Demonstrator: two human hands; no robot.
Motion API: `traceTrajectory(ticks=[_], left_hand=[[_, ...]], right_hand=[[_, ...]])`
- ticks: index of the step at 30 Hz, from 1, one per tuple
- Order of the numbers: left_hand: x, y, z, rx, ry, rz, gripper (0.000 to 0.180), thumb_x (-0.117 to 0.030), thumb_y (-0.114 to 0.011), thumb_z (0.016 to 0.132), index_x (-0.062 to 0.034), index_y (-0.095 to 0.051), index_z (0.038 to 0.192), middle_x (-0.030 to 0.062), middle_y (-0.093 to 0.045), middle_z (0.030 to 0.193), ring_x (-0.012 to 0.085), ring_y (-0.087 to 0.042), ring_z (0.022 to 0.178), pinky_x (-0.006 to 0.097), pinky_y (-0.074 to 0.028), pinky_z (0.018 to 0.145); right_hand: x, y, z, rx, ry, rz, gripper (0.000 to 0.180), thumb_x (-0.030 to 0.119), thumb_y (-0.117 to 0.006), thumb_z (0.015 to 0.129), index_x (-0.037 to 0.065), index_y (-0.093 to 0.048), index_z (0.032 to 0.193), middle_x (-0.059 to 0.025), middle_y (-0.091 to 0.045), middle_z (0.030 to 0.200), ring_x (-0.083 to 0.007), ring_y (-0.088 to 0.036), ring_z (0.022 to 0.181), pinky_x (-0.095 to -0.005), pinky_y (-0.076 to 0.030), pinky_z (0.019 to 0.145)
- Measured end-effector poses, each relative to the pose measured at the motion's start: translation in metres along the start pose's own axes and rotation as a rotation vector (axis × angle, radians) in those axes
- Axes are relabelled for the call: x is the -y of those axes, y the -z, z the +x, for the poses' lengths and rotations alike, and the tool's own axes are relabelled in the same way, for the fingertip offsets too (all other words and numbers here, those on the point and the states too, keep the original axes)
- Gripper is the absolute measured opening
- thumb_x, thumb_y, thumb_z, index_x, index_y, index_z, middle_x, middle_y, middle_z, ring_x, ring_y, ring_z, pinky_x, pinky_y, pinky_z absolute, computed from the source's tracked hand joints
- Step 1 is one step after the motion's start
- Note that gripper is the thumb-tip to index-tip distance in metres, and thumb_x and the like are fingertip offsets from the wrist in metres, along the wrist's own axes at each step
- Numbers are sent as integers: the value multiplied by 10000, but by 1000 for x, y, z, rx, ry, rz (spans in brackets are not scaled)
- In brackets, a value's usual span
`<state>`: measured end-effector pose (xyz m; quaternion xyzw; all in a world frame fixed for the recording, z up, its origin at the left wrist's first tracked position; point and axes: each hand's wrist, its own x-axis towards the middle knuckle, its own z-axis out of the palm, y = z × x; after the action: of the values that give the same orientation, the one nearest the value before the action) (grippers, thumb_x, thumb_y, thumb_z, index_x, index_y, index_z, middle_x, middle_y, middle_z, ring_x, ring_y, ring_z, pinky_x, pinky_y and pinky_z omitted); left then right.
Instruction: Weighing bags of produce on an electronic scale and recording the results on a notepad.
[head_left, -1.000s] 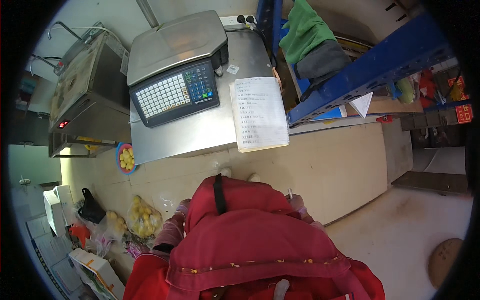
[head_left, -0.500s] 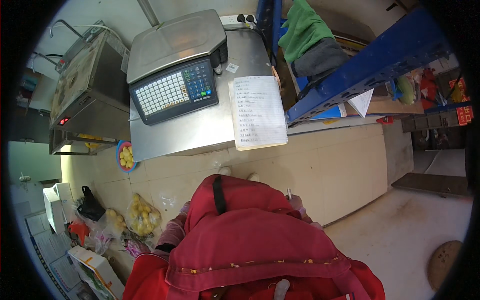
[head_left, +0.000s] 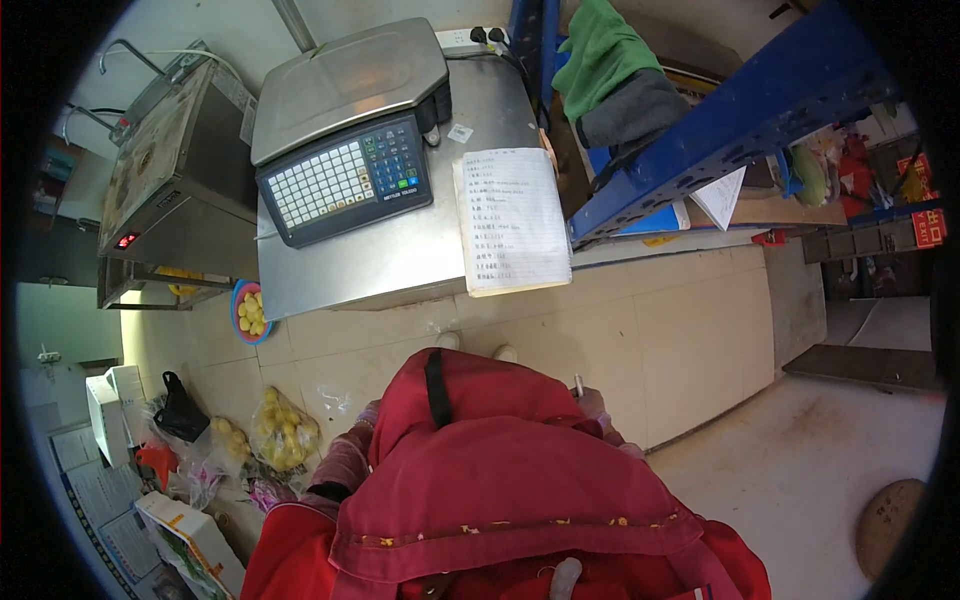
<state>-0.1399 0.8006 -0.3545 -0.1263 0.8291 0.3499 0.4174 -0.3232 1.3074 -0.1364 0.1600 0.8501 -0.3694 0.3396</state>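
Note:
My right hand [head_left: 594, 408] hangs low beside the red apron [head_left: 500, 470], closed on a thin, light-coloured pen [head_left: 579, 384] whose end points upward. On the other side, my left hand [head_left: 368, 416] is mostly covered by the apron, and its fingers are hidden. Ahead of me an open notebook [head_left: 515, 225] with handwritten lines lies on the steel table [head_left: 360, 275], at its right front edge. Left of the notebook stands a weighing scale [head_left: 350, 95] with a dark keypad panel [head_left: 345, 180]. Neither hand touches the table, the notebook or the scale.
A blue metal beam [head_left: 740, 110] slants across the right, beside green and grey cloths [head_left: 605, 50]. A steel appliance [head_left: 180, 160] stands at the left. A basin [head_left: 250, 312] of yellow produce and a bag of potatoes [head_left: 284, 430] are on the floor.
The table, scale and notebook sit slightly further left in the view. Both hands stay low beside the apron, and the pen remains in my right hand.

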Motion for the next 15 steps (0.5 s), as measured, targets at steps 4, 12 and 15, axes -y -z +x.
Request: traceTrajectory(ticks=[4, 12, 15], left_hand=[[-10, 10, -1, 6, 14, -25, 486, -476, -494, 853, -132, -588, 1184, 137, -577, 1223, 273, -540, 1144, 369, -438, 940], [-8, 10, 2, 18, 62, -77, 468, -452, -500, 863, -122, -592, 1182, 136, -594, 1201, 268, -560, 1118, 372, -446, 922], [-3, 11, -4, 13, 94, -73, 456, -439, -500, 865, -119, -596, 1174, 138, -600, 1190, 269, -568, 1106, 374, -450, 914]], right_hand=[[-1, 4, -1, -4, 14, -36, 172, 197, -639, 770, 61, -711, 846, -140, -691, 818, -258, -675, 778, -360, -524, 713], [-16, -2, 10, -42, 26, -77, 188, 201, -638, 769, 31, -694, 827, -153, -682, 789, -262, -669, 734, -363, -522, 678], [14, 6, 4, -79, -9, -38, 224, 227, -628, 786, 9, -678, 806, -135, -664, 709, -226, -636, 613, -345, -510, 592]])
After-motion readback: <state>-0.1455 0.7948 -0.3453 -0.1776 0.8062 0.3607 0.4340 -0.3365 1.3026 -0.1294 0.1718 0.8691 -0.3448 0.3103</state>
